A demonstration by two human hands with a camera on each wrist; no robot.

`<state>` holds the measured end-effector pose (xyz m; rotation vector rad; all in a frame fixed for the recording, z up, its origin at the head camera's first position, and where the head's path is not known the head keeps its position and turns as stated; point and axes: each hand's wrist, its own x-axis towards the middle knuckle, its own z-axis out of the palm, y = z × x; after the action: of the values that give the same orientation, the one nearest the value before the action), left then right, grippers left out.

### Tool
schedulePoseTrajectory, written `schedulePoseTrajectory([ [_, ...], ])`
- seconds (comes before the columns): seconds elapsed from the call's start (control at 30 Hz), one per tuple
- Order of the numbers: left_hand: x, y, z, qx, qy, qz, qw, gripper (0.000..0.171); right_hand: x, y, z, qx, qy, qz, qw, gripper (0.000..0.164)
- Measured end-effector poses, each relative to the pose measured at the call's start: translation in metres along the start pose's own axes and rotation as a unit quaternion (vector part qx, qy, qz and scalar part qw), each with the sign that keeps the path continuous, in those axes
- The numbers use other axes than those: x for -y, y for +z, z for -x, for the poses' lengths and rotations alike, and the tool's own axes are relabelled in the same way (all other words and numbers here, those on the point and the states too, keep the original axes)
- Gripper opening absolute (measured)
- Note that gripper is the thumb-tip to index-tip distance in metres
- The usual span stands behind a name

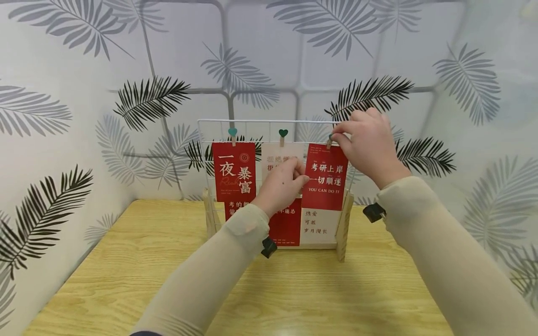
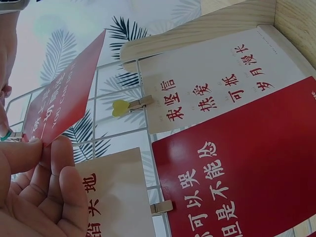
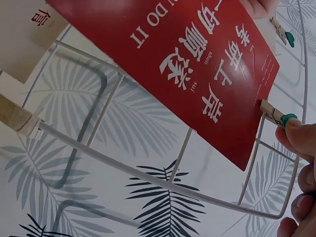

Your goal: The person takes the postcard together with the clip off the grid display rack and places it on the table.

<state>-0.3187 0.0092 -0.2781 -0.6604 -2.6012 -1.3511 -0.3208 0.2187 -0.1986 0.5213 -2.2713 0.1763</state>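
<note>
My left hand (image 1: 279, 184) pinches the left edge of a red card (image 1: 323, 198) printed with white characters and "YOU CAN DO IT". In the left wrist view, the thumb and fingers grip that card (image 2: 74, 94), which tilts out from the white wire grid (image 2: 95, 118). At the card's top edge, my right hand (image 1: 365, 144) pinches a small wooden clothespin (image 3: 271, 109) with a green heart. The clothespin's tip meets both the card (image 3: 227, 113) and a grid wire. Left of it, a white card (image 1: 282, 151) hangs partly behind my left hand.
A wooden stand (image 1: 342, 228) holds the grid upright on the wood-grain table (image 1: 138, 261). Another red card (image 1: 234, 172) hangs at upper left. Below hang a red card (image 1: 286, 228) and a white card (image 1: 319, 233), the latter under a yellow heart clip (image 2: 121, 107). Leaf-patterned wall covering (image 1: 252, 42) stands behind.
</note>
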Motion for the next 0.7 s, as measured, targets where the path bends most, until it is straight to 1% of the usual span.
schedulePoseTrajectory([
  [0.17,-0.0002,0.0005,0.0016,-0.004,0.000,-0.001,1.0000,0.008,-0.0013,-0.0009,0.0042,-0.014,0.000,-0.034,0.999,0.014],
  [0.3,0.0014,0.0007,0.0016,-0.008,0.003,0.000,1.0000,0.008,-0.0013,-0.0014,0.0058,-0.015,0.015,-0.051,0.998,0.013],
  [0.47,0.0030,0.0008,0.0020,-0.008,0.004,-0.001,1.0000,0.008,-0.0015,-0.0041,0.0075,-0.018,0.024,-0.068,0.997,0.013],
  [0.7,0.0072,-0.0035,0.0060,-0.002,-0.007,0.016,0.9998,0.008,-0.0024,-0.0035,0.0096,-0.023,0.023,-0.077,0.997,0.013],
])
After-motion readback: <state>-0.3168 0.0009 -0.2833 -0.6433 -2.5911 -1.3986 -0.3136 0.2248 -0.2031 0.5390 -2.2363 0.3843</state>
